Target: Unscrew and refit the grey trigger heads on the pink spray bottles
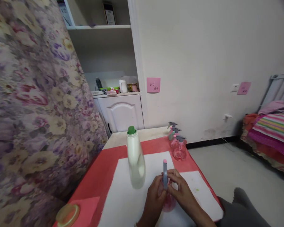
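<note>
Both hands are at a pink spray bottle (pixel 169 203) with a grey trigger head (pixel 165 176), upright near the front of the table. My left hand (pixel 154 197) is closed around the bottle's upper part from the left. On the right, my right hand (pixel 180 189) has its fingers closed on the neck, just under the spray head. To the left stands a tall pale green jug (pixel 136 164) with a green piece (pixel 131 130) in its mouth. Several more pink spray bottles (pixel 179 153) with grey heads stand in a row at the table's right back edge.
White sheets (pixel 118 189) lie on the red table cover (pixel 94 170). A yellowish round lid or dish (pixel 68 215) sits at the front left. A floral curtain (pixel 38 110) hangs at the left. Behind are a cabinet (pixel 123 113) and wall; a bed (pixel 272 132) is far right.
</note>
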`<control>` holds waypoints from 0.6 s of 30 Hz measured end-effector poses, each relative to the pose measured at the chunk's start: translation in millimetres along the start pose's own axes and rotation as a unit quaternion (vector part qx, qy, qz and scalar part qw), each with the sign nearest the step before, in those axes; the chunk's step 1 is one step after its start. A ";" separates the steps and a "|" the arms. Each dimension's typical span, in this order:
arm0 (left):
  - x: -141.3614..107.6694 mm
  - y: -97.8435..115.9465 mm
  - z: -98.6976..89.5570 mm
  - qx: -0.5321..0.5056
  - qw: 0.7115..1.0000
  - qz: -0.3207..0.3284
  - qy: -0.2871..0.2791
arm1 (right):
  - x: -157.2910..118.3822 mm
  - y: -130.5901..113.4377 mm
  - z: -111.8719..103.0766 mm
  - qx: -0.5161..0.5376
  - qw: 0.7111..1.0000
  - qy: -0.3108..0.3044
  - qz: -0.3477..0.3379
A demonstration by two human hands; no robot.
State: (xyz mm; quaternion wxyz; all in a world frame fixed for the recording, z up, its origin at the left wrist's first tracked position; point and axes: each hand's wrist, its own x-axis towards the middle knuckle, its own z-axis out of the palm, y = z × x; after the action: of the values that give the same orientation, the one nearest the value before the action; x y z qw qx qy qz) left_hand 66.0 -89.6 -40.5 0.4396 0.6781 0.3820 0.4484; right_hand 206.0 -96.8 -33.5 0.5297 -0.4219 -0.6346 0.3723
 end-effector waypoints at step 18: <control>-10.8 -8.6 5.3 0.005 0.998 0.013 0.060 | -7.8 17.7 31.1 -0.067 0.973 0.210 0.069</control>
State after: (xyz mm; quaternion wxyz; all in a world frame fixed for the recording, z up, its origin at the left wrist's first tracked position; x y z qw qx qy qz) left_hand 66.6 -98.0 -52.6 0.4069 0.6572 0.4006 0.4919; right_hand 178.5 -98.4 -57.6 0.5945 -0.5678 -0.5026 0.2676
